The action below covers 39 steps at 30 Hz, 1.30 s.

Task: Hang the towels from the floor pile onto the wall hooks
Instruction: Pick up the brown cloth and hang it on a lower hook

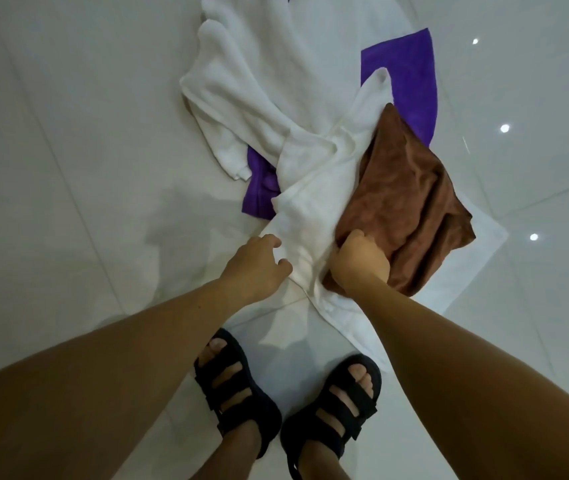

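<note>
A pile of towels lies on the white tiled floor in front of me. A crumpled white towel (276, 91) runs down its middle, a purple towel (404, 81) shows beneath it, and a brown towel (411, 206) lies on the right. My right hand (359, 261) grips the near edge of the brown towel. My left hand (259, 265) reaches to the near end of the white towel, fingers curled over its edge. No wall hooks are in view.
My two feet in black strap sandals (234, 386) stand right below the pile, on the glossy tiles (68, 168). Another flat white cloth (473, 258) lies under the brown towel. Ceiling lights reflect on the floor at the right.
</note>
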Available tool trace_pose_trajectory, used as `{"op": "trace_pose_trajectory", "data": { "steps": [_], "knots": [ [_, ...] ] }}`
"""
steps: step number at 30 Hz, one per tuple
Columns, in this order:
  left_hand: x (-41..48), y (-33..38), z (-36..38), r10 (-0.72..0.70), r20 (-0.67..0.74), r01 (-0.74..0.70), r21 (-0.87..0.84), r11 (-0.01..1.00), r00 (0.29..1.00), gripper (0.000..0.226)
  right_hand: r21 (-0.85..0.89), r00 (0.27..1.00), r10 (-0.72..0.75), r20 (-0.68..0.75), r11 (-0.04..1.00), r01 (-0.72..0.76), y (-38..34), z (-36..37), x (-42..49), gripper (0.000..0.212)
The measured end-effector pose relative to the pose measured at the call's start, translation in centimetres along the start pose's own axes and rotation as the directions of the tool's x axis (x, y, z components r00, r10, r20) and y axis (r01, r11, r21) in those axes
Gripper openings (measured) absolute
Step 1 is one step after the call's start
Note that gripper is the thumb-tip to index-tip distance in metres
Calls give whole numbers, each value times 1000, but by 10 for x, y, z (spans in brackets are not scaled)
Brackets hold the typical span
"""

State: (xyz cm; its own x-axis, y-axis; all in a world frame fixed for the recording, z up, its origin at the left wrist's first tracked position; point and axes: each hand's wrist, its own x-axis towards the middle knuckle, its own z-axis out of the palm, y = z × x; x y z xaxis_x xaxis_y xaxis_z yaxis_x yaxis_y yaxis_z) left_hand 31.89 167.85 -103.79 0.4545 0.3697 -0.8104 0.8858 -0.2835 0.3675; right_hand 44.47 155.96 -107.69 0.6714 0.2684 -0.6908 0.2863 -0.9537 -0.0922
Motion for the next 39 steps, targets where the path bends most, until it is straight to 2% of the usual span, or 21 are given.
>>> {"op": "trace_pose_trajectory", "data": {
  "steps": [3,7,11,16,19,20,23,24,26,29,32,36,37,39],
  "knots": [
    [-7,5,-8,-20,-8,20,-33,999,1000,53,48,1000,-14,15,999,13,5,-14,-5,16],
    [-39,30,-27,3,-3,-3,-63,998,1000,54,101,1000,-21,8,995,20,16,-57,-34,28],
    [-83,68,-65,68,-32,-70,-74,995,997,55,281,988,-23,-152,957,66,13,-122,-72,24],
    [-149,135,-147,169,-113,-181,-103,978,979,53,657,969,-62,-241,724,210,-13,-236,-132,26],
    [-193,173,-202,242,-164,-269,-175,947,956,57,834,973,51,-226,525,167,-37,-302,-172,30],
    [-209,184,-218,282,-164,-310,-181,933,945,63,854,975,46,-219,493,169,-47,-324,-184,30],
    [-267,210,-261,415,-101,-425,-125,896,904,83,856,973,-65,-222,464,227,-84,-384,-232,34],
    [-284,215,-274,455,-105,-464,-88,882,884,76,847,962,-129,-239,457,271,-97,-406,-251,33],
    [-323,224,-304,491,-159,-497,3,868,857,46,821,926,-267,-268,440,364,-123,-448,-292,33],
    [-383,230,-351,447,-151,-461,-67,885,881,24,782,844,-438,-309,389,488,-150,-506,-347,35],
    [-442,230,-392,411,-148,-428,-108,897,899,34,657,766,-540,-347,443,610,-165,-552,-391,46],
    [-518,230,-430,335,-212,-381,-233,895,918,51,532,661,-714,-231,477,700,-173,-597,-438,43],
    [-537,230,-436,306,-247,-363,-233,902,919,50,488,642,-742,-191,496,718,-175,-606,-449,45],
    [-570,229,-446,254,-360,-327,-157,932,898,35,386,609,-782,-133,525,759,-179,-621,-468,41]
  ]
}}
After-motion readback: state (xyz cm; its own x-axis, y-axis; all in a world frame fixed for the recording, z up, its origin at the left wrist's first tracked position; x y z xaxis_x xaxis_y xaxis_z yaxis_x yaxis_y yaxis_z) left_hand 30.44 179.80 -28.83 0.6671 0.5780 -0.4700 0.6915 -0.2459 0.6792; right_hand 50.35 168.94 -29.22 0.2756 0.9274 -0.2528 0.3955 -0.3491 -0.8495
